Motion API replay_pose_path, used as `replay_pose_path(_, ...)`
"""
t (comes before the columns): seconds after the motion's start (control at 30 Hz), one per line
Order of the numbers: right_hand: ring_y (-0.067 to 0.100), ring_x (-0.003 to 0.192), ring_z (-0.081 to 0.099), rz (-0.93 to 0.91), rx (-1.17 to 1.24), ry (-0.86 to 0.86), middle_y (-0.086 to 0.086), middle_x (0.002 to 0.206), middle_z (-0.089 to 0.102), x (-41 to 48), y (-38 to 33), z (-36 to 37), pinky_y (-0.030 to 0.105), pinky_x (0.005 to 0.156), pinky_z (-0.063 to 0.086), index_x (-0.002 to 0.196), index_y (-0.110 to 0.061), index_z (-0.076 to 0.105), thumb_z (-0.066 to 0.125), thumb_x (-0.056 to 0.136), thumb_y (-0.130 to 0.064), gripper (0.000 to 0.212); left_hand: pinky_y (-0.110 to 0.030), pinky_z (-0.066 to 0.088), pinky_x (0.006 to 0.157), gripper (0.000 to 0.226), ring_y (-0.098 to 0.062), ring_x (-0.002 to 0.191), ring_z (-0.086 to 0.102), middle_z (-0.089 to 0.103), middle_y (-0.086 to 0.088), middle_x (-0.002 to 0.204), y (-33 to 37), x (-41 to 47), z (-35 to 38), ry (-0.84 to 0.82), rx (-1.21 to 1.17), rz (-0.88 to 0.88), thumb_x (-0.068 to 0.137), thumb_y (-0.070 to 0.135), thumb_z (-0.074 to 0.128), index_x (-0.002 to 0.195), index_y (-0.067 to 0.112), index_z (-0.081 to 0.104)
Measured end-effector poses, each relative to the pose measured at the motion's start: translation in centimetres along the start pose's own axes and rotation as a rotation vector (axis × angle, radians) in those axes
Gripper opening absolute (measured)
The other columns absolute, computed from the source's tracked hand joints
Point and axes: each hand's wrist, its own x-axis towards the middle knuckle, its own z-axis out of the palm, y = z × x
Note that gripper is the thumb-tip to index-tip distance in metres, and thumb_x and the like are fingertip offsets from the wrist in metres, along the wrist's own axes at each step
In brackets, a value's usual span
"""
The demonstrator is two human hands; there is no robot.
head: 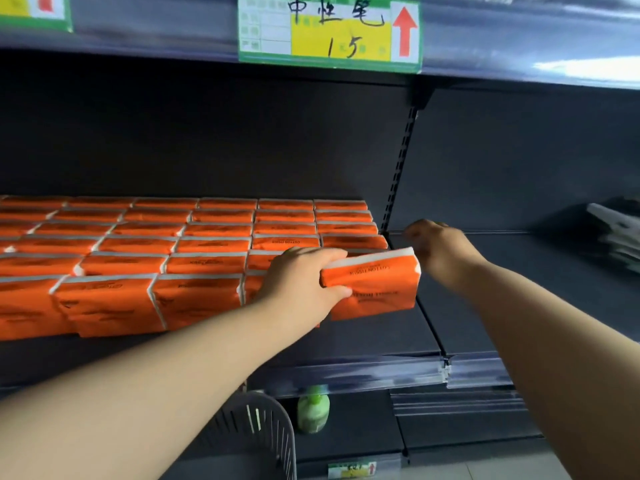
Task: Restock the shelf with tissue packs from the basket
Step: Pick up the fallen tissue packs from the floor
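Several rows of orange tissue packs (145,258) fill the left part of the dark shelf (381,341). My left hand (304,282) grips one orange tissue pack (377,285) by its left end at the right end of the front rows. The pack is tilted and stands on the shelf board. My right hand (438,249) hovers just behind and right of that pack, fingers curled loosely, holding nothing that I can see. The grey slotted basket (270,431) shows only its rim under my left forearm; its inside is hidden.
A shelf upright (398,174) divides the bays behind my right hand. The right bay holds blurred dark goods (613,230) at its far edge. A green bottle (313,410) stands on the lower shelf. A yellow price label (329,32) hangs overhead.
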Motion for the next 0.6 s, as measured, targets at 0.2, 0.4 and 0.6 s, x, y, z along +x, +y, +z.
replay_pose_path(0.2,0.020,0.072,0.055,0.124,0.104,-0.001,0.003,0.085,0.061,-2.1,1.3,-0.5,0.020,0.060,0.044,0.107,-0.016,0.061,0.048,0.085,0.000,0.030,-0.032,0.033,0.105,0.056,-0.020,0.125,0.042,0.048,0.005,0.137,0.5,1.8,2.3,-0.093,0.155,-0.029,0.085,0.040,0.064,0.136,0.029,0.045)
replay_pose_path(0.4,0.016,0.058,0.050,0.079,-0.058,-0.237,0.002,0.075,0.058,-3.1,0.0,2.0,0.019,0.051,0.040,0.082,-0.022,0.062,0.047,0.089,-0.008,0.022,-0.032,0.018,0.107,0.044,-0.016,0.126,0.033,0.043,0.008,0.136,-0.9,2.1,3.6,-0.129,0.442,0.167,0.089,0.040,0.057,0.130,0.025,0.051)
replay_pose_path(0.6,0.017,0.055,0.040,0.109,-0.081,-0.286,-0.005,0.062,0.042,-3.1,-0.9,3.4,0.019,0.047,0.032,0.061,-0.022,0.037,0.047,0.087,-0.007,0.031,-0.036,0.002,0.115,0.055,-0.017,0.142,0.010,0.018,0.004,0.154,-1.7,2.3,4.7,-0.133,0.507,0.132,0.096,0.038,0.045,0.145,0.022,0.028)
